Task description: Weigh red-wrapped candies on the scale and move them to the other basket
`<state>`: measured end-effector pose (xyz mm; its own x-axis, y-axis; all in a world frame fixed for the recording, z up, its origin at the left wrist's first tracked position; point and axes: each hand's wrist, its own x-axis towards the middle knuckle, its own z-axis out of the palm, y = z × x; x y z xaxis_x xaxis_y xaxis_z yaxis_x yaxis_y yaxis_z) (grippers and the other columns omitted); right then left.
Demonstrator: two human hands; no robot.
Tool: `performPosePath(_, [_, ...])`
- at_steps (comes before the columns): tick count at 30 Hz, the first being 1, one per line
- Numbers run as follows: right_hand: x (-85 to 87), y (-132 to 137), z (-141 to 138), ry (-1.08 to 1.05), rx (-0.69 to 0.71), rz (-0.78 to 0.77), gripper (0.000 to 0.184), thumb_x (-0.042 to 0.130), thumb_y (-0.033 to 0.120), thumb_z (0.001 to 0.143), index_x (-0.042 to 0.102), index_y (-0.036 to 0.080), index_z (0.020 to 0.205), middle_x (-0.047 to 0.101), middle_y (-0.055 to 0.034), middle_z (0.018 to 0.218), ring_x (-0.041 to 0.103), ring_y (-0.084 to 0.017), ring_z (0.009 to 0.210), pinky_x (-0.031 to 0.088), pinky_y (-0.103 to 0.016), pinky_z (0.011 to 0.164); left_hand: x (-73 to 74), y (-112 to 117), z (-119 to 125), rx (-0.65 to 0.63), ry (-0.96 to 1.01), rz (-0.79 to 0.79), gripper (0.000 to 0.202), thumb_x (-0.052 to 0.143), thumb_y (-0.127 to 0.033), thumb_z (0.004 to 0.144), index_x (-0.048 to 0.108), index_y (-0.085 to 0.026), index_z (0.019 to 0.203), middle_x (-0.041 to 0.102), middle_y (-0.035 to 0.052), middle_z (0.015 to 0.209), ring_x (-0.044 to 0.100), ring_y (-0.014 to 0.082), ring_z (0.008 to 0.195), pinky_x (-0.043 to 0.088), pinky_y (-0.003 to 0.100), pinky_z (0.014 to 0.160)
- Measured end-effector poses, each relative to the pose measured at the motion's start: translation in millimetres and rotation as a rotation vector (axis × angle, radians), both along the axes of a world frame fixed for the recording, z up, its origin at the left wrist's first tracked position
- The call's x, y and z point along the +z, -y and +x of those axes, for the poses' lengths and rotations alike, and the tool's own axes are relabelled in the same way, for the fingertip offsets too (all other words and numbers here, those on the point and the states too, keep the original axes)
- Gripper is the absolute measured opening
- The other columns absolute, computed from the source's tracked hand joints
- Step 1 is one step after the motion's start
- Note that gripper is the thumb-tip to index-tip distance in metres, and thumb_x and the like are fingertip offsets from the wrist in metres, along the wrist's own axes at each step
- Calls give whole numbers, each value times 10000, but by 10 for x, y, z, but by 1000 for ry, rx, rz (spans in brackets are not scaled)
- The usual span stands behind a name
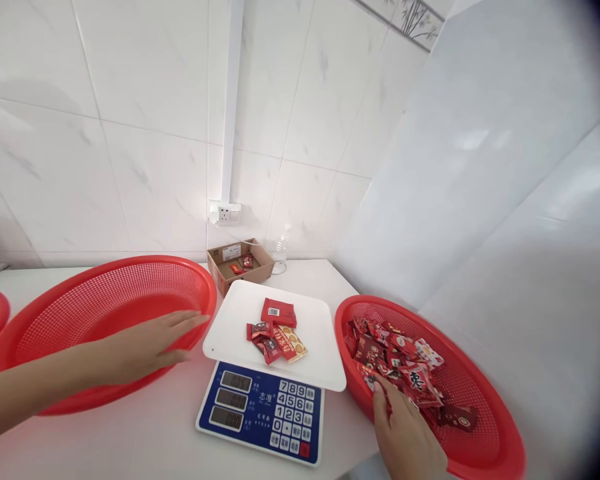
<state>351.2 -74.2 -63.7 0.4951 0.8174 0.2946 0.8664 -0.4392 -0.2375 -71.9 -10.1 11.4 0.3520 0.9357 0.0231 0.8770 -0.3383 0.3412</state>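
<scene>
Packets (284,308), flat and mostly red, lay on the white plastic scale tray (230,327), presumably for weighing; your left hand (169,339) hung open, your right hand (407,430), grip unclear, inside an oval red basket (510,443).

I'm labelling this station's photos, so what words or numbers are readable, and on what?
"志准": the scale's blue panel.
"789", "456", "123", "0", ".": its number keys.
"0.05", apparently: top display; lower displays seem "0.00".
"枣": a packet in the right basket.
Too small or blurred: function keys, other packets, box label.
</scene>
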Motion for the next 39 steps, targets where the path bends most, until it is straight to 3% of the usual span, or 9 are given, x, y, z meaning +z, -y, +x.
performPosePath(2, [14,3,-9,0,7,-12,580,212,479,917,667,237,1182,679,-63,1186,659,-262,966,541,-349,684,144,-169,339,-160,-35,-107,655,387,-549,908,231,-285,1487,244,109,1568,360,303,1374,395,488,1026])
performPosePath(6, [28,3,-16,-8,13,-17,573,216,470,913,669,237,1176,685,-46,1180,661,-254,965,543,-343,678,100,-502,1020,-370,-41,-108,928,545,-667,780,114,-292,1510,75,128,1602,148,362,1442,316,547,1077])
performPosePath(10, [33,6,-22,11,20,-2,567,224,468,914,682,235,1153,693,-61,1160,668,-246,939,548,-333,670,-157,-784,1494,-533,-87,-79,1055,650,-729,630,219,-299,1491,130,147,1594,66,413,1444,157,643,1102])
performPosePath(14, [3,11,4,28,40,-5,568,223,455,914,694,223,1130,679,-76,1185,667,-247,957,555,-341,711,-297,-913,1712,-560,-135,-10,849,529,-759,715,420,-278,1407,270,192,1544,199,461,1401,273,661,1026])
performPosePath(17, [-37,10,39,24,56,-16,571,225,456,917,681,211,1158,676,-67,1195,663,-250,986,551,-340,733,-341,-916,1780,-568,-152,107,696,462,-718,797,520,-255,1314,380,205,1473,335,446,1331,367,628,960])
performPosePath(21, [-72,1,74,46,73,2,561,237,462,919,683,216,1154,695,-60,1158,669,-244,976,552,-321,723,-407,-924,1815,-616,-167,250,435,537,-509,882,582,-194,1178,552,129,1276,537,290,1139,473,502,901])
performPosePath(28, [-107,-13,102,66,78,22,547,253,458,915,690,226,1147,703,-69,1136,681,-242,950,562,-312,701,-417,-1041,1788,-640,-121,342,219,568,-305,908,609,-167,1072,629,70,1104,620,189,951,543,390,809])
performPosePath(34, [-109,-16,118,27,72,-38,551,238,450,929,666,220,1189,672,-62,1202,670,-248,992,561,-334,734,-53,-1074,1680,-404,30,344,230,566,-329,910,608,-146,1042,643,58,1031,633,172,874,550,367,757])
performPosePath(39, [-134,-3,113,47,93,-22,540,247,446,941,663,206,1190,677,-81,1186,662,-255,1006,550,-333,762,303,-926,1190,-231,141,340,348,335,-374,985,619,-178,942,630,39,970,618,154,861,510,292,754])
